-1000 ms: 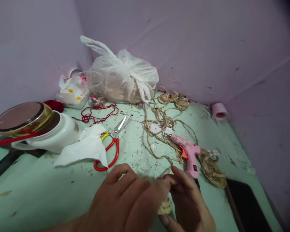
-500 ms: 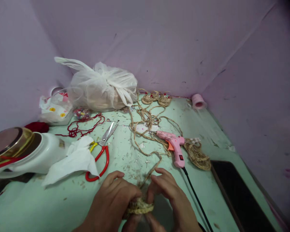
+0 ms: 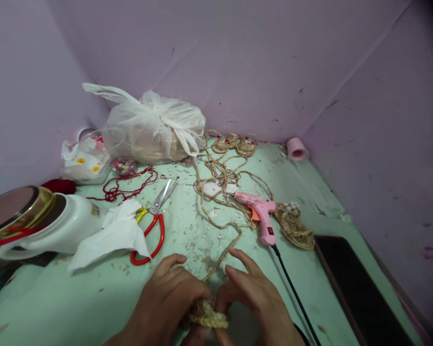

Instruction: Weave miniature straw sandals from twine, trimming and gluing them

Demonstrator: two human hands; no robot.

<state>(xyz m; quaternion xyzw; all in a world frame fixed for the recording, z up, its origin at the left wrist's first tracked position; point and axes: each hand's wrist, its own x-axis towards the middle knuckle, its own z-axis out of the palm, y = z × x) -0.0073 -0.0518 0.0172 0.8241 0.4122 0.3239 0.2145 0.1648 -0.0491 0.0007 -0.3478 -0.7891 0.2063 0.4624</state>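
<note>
Low in the view, my left hand (image 3: 173,300) and my right hand (image 3: 250,298) pinch a small coiled piece of jute twine (image 3: 209,317) from both sides. The fingers partly cover the piece and its edge looks pale and braided. From it a strand of twine (image 3: 220,259) runs up to a loose tangle of jute twine (image 3: 220,180) farther back. To the right of that tangle a pink glue gun (image 3: 261,214) lies on its side, nozzle toward the left. Red-handled scissors (image 3: 155,226) lie partly open beyond my left hand.
A tied white plastic bag (image 3: 155,129) stands at the back, near small twine coils (image 3: 245,147) with red beads. A white mug (image 3: 75,226), a tissue (image 3: 115,235) and red yarn (image 3: 130,187) are left. A black phone (image 3: 357,283) and a twine bundle (image 3: 294,228) lie right.
The coiled twine piece and the fingers have shifted slightly downward. My right index finger has lifted a little, and both hands keep their hold. The view has tilted slightly.
</note>
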